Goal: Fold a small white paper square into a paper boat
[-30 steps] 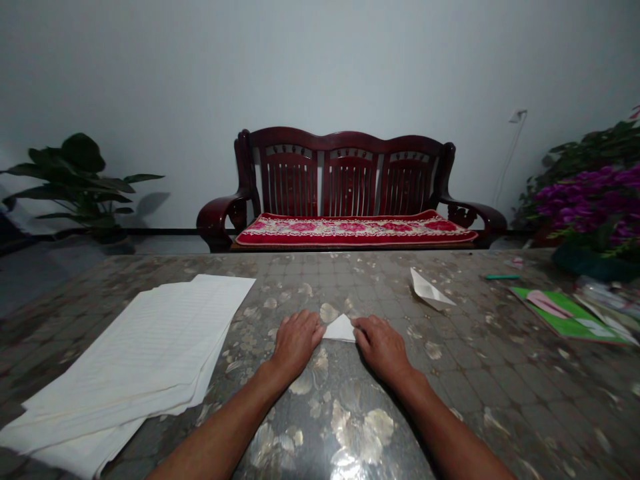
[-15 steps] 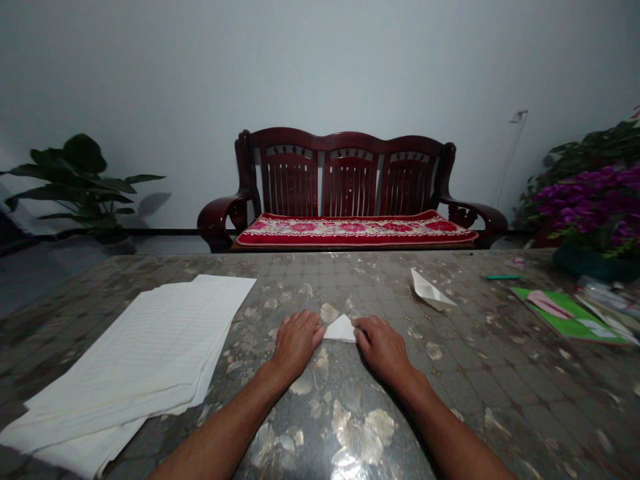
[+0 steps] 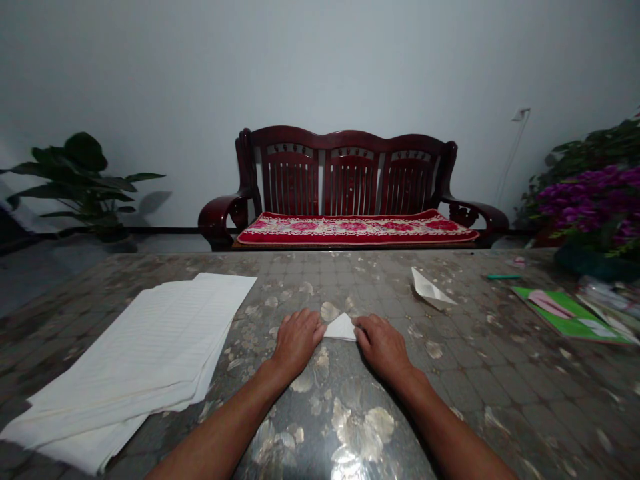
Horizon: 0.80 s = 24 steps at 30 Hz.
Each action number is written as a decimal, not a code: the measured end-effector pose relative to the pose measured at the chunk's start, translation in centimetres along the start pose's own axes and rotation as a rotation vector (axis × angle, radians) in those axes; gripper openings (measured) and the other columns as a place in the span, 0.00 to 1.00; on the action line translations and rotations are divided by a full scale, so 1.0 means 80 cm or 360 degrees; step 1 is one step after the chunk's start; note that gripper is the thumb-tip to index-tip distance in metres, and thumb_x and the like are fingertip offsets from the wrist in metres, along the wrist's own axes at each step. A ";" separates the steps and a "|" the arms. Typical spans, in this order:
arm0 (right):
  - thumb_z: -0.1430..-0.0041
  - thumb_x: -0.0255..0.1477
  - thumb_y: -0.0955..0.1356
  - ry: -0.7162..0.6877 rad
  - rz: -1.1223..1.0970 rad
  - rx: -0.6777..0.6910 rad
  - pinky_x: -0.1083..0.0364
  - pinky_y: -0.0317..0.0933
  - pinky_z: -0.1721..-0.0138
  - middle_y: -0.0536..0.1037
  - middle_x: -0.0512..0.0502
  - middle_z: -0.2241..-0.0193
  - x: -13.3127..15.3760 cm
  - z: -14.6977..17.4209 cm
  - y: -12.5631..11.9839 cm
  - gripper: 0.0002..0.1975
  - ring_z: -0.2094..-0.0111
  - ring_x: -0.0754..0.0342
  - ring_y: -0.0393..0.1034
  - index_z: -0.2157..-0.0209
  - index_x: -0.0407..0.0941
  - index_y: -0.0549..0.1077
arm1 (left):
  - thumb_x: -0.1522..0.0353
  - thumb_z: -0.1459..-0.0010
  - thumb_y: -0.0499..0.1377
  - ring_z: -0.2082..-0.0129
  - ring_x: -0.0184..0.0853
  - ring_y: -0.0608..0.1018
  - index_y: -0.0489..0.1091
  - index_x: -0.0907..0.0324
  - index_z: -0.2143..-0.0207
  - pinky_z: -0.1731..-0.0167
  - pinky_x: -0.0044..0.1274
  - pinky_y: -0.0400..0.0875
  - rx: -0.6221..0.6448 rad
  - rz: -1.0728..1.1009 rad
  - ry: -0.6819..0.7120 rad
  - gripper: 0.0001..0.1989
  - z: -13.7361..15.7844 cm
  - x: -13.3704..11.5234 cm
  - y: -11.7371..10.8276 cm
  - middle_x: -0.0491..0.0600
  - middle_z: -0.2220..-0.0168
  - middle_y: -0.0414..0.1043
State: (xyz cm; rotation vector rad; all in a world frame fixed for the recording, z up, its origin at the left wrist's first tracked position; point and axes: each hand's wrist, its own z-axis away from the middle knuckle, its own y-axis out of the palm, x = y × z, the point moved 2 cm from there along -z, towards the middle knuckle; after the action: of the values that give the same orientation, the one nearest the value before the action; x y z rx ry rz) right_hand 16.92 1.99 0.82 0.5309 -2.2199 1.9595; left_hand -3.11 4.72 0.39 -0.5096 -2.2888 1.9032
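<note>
A small white folded paper [image 3: 341, 327], triangular with its point away from me, lies on the table between my hands. My left hand [image 3: 299, 339] grips its left corner, the fingers together and the thumb low at the edge. On the opposite corner, my right hand [image 3: 383, 343] is closed with its index finger and thumb at the paper. Both hands rest on the patterned tabletop [image 3: 345, 400]. Farther off to the right stands a folded paper boat [image 3: 431, 291], touched by neither hand.
A stack of lined paper sheets [image 3: 135, 353] spreads over the left side. At right lie a green pen [image 3: 503, 277], a green booklet [image 3: 565, 325] with pink-handled scissors [image 3: 547, 303], and a pot of purple flowers [image 3: 595, 200]. A wooden bench [image 3: 350, 160] stands beyond the table.
</note>
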 end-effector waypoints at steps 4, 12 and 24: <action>0.33 0.31 0.61 -0.0009 0.0030 0.0001 0.54 0.58 0.54 0.78 0.45 0.56 0.002 0.000 0.000 0.14 0.53 0.49 0.70 0.52 0.48 0.75 | 0.66 0.34 0.54 0.59 0.41 0.76 0.71 0.57 0.64 0.59 0.30 0.66 -0.0035 0.0005 0.0021 0.08 0.003 -0.003 -0.004 0.50 0.63 0.74; 0.33 0.30 0.62 -0.0012 0.0098 -0.0004 0.53 0.59 0.55 0.78 0.45 0.56 0.005 0.000 -0.001 0.13 0.55 0.48 0.70 0.53 0.48 0.74 | 0.73 0.32 0.48 0.45 0.37 0.73 0.69 0.55 0.47 0.44 0.30 0.67 -0.0071 0.0422 0.0821 0.16 0.014 -0.016 -0.003 0.52 0.46 0.72; 0.32 0.29 0.60 0.0009 0.0243 0.0017 0.52 0.58 0.54 0.76 0.42 0.57 0.015 0.003 -0.007 0.15 0.54 0.46 0.68 0.51 0.48 0.74 | 0.57 0.35 0.55 0.30 0.42 0.54 0.50 0.57 0.31 0.32 0.39 0.48 0.0424 0.0324 0.0842 0.34 0.023 -0.021 -0.008 0.55 0.29 0.48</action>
State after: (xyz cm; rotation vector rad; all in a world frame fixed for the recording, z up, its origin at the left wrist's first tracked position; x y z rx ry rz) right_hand 15.99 1.50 1.69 0.3661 -2.3110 2.0421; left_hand -2.21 2.32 0.81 -1.0869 -1.6776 1.8306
